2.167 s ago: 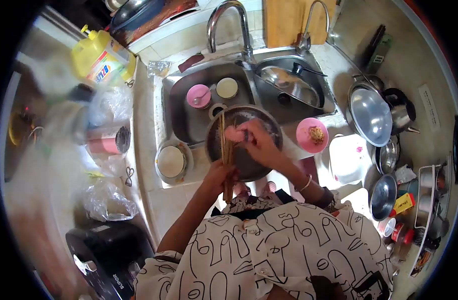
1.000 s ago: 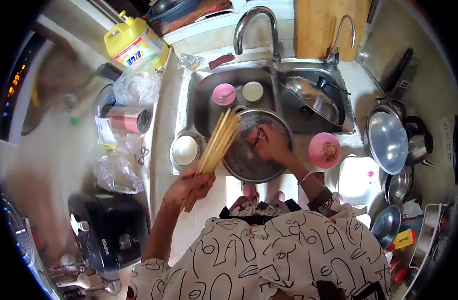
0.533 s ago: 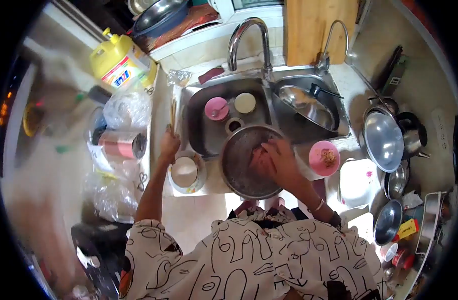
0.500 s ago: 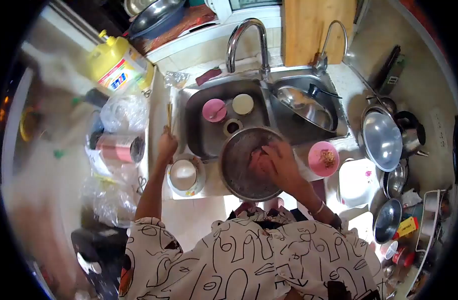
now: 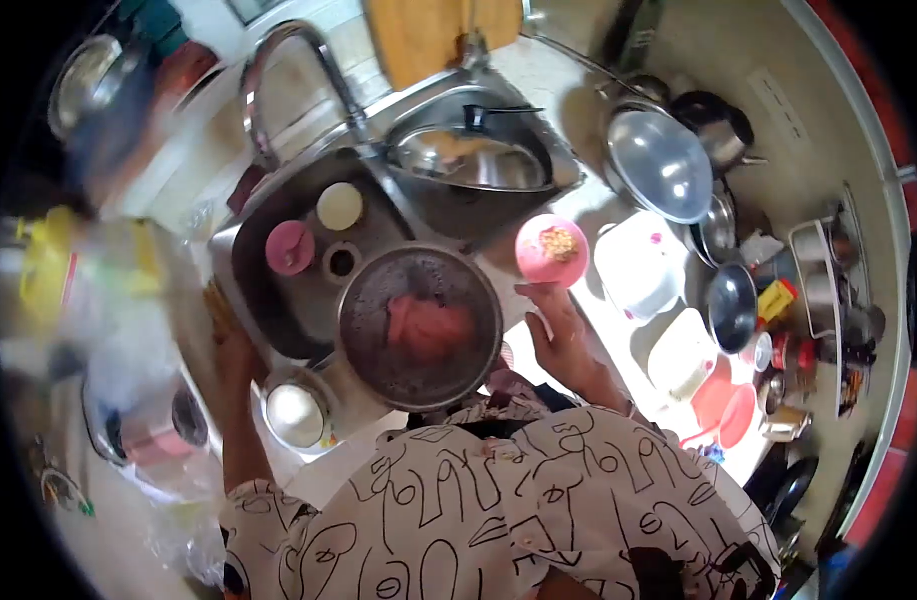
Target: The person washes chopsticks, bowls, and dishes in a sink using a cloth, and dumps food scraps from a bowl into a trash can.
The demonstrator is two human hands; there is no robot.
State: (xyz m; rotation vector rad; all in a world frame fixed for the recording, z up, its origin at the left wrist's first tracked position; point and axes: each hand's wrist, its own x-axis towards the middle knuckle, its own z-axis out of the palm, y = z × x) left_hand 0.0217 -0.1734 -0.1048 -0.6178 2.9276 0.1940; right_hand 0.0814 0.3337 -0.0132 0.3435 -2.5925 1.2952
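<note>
"Fingers on the right hand (image 5: 564, 345): state?"

"Apart, thumb spread off the others, nothing gripped that I can see. Tips just beside the near rim of the pink bowl (image 5: 535, 262) with crumbly bits in it. Contact with the rim, can't tell."

"And the left hand (image 5: 231, 342)?"

"By the left side of the sink (image 5: 301, 305), blurred. Can't tell if those fingers are apart or together, or whether they hold anything."

"Where's the pink cloth (image 5: 429, 328)?"

"Bunched inside the round metal basin (image 5: 464, 372), in murky, sudsy water. Neither hand on it."

"Which way from the fingers?"

"To the left of the right hand's, basin rim in between. From the left hand's it's off to the right, farther away. So the right hand is nearer."

"Long axis?"

"Roughly side to side, right end a bit closer to the body. Crumpled, so only approximate."

"Pink bowl against the basin?"

"Apart. Bowl sits beyond and to the right of the basin, on the surface (image 5: 499, 268)."

"Anything else close by?"

"Small pink bowl with a spoon (image 5: 291, 247) and a cream bowl (image 5: 340, 206) in the left compartment, big lid (image 5: 489, 170) tilted in the right one. White bowl (image 5: 296, 415) left of the basin, near the left forearm."
</note>
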